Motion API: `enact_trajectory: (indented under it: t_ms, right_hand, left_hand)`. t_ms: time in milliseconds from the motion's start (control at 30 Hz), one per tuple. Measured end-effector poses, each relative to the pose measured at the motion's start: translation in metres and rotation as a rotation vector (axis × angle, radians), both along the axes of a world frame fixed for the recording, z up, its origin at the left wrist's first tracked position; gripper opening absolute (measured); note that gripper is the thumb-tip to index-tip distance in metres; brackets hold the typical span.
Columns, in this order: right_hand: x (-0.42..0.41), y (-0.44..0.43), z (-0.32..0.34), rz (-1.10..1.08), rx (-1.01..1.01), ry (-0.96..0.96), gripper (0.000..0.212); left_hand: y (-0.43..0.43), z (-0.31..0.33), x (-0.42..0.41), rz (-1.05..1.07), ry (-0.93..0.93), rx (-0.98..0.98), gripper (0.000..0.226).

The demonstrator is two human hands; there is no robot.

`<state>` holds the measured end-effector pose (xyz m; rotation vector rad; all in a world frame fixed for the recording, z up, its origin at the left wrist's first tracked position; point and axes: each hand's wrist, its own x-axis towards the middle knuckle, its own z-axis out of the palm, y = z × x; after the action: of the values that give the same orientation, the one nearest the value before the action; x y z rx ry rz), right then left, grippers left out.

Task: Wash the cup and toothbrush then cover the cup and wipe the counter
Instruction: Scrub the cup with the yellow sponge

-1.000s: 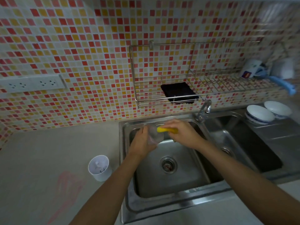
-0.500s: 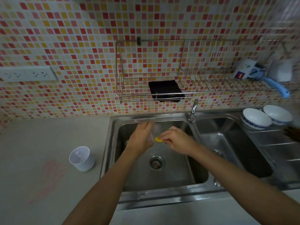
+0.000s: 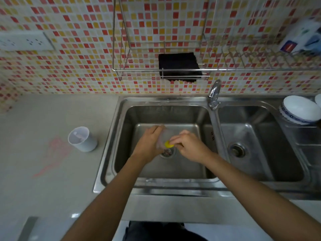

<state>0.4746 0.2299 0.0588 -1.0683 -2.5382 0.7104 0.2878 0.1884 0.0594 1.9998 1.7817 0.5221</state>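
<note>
Cup, clear, gripped by left hand over left sink basin; yellow toothbrush pinched by right hand at cup mouth. White lid on worktop, pink smear beside.

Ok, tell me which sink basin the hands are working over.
The left basin, the one nearer the white cup on the counter. Both hands are over its drain; the right basin has nothing over it.

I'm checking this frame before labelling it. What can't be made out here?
Head view only:
- Clear cup: blurred, half hidden by the left hand.
- Yellow toothbrush: only a tip shows; the right hand covers the rest.
- Far-right bowl: cut by the frame edge.
- Rack items: blurred, unreadable.
</note>
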Motion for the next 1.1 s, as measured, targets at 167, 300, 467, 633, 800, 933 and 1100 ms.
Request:
enact_trajectory:
  t_ms: [167, 300, 467, 633, 800, 933, 1100]
  right_hand:
    - [0.011, 0.01, -0.017, 0.103, 0.276, -0.116, 0.038]
    - [0.018, -0.004, -0.033, 0.127, 0.229, -0.063, 0.027]
    - [0.02, -0.009, -0.031, 0.065, 0.26, 0.024, 0.019]
    - [0.017, -0.007, -0.014, 0.06, 0.152, 0.011, 0.023]
    - [0.009, -0.004, 0.005, -0.1, -0.39, 0.103, 0.023]
    - [0.004, -0.005, 0.004, -0.044, -0.324, 0.042, 0.023]
    - [0.003, 0.01, 0.004, 0.211, 0.305, -0.304, 0.035]
  left_hand:
    - [0.003, -0.008, 0.005, 0.004, -0.058, -0.021, 0.079]
    - [0.005, -0.012, 0.002, -0.064, -0.061, -0.05, 0.082]
    - [0.002, -0.022, 0.006, -0.015, -0.147, -0.126, 0.097]
    - [0.0, -0.025, 0.013, 0.074, -0.185, -0.007, 0.094]
    - [0.001, -0.024, 0.005, 0.094, -0.02, 0.028, 0.083]
    - [0.0, -0.019, 0.002, 0.013, 0.082, 0.041, 0.086]
    - [0.009, -0.017, -0.006, -0.109, 0.055, 0.067, 0.084]
